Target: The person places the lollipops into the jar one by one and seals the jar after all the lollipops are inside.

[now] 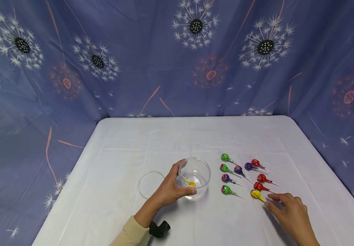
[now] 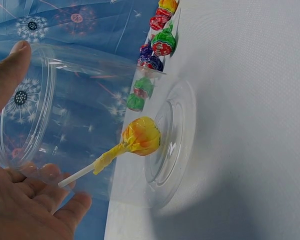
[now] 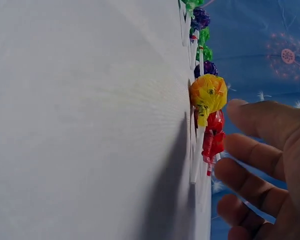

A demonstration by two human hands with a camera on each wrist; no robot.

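My left hand (image 1: 172, 186) grips a clear plastic tub (image 1: 194, 176) by its side, fingers and thumb around the wall. Inside it lies one yellow lollipop (image 2: 142, 136), its white stick slanting toward the rim in the left wrist view. Over on the right, my right hand (image 1: 292, 213) hovers beside another yellow lollipop (image 1: 257, 194), thumb and fingers spread apart near its stick. In the right wrist view a gap shows between the fingers and that yellow lollipop (image 3: 208, 93), and nothing is held.
Green lollipops (image 1: 227, 190), purple lollipops (image 1: 226, 178) and red lollipops (image 1: 262, 178) lie loosely grouped right of the tub. A clear round lid (image 1: 140, 186) lies flat at the left, partly behind my left hand. The white-covered table (image 1: 127, 143) ends at a blue patterned curtain (image 1: 152, 68).
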